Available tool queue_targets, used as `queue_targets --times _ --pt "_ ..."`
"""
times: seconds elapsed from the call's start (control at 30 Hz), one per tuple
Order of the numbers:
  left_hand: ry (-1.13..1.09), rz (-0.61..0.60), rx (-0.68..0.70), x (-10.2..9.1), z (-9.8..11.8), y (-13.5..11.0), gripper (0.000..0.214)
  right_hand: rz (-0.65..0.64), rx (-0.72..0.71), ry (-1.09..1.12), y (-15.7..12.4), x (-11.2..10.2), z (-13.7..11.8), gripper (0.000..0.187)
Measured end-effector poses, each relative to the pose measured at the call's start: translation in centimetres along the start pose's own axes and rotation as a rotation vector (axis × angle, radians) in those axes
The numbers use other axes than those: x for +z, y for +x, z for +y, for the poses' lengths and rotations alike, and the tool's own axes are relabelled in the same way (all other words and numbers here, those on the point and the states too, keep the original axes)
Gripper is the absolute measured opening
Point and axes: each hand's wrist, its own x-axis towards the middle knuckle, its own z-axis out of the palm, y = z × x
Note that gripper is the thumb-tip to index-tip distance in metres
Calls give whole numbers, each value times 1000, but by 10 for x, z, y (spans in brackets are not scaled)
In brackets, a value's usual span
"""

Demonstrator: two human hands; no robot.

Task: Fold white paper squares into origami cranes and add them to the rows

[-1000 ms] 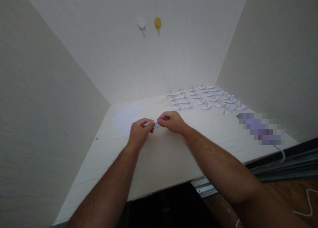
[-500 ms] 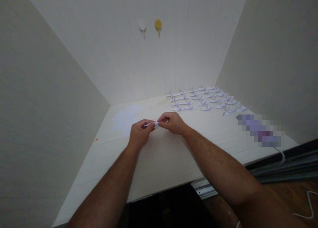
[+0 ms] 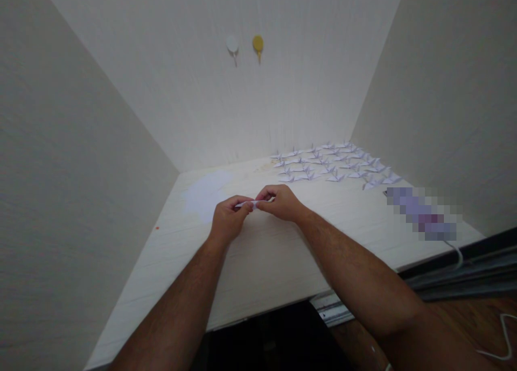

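Between my two hands is a small folded piece of white paper (image 3: 254,204), held just above the tabletop. My left hand (image 3: 230,217) pinches its left end, thumb on the near side. The right end is gripped between the thumb and fingers of my right hand (image 3: 278,201). Much of the paper is covered by my fingers, so its exact shape cannot be made out. Behind my left hand lies a spread of white paper sheets (image 3: 205,190). Several rows of folded white paper cranes (image 3: 333,174) stand at the back right.
The pale tabletop (image 3: 266,268) is enclosed by walls at the back and both sides. A blurred-out object (image 3: 420,212) with a white cable (image 3: 459,255) lies at the right. White (image 3: 232,43) and yellow (image 3: 258,43) hooks hang on the back wall. A small red dot (image 3: 157,228) is at left.
My hands stay in nearly the same place, still pinching the paper. My right fingers have shifted slightly along it. The whole view has moved a little.
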Motion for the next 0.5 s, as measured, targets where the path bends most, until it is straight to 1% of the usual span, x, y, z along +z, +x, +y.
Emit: queue_targets --times 0.3,0.5 --pt "87 26 28 0 0 -1 19 1 -31 -31 1 1 6 11" --pt "44 79 34 1 -3 0 14 -2 -28 -42 -1 3 5 9"
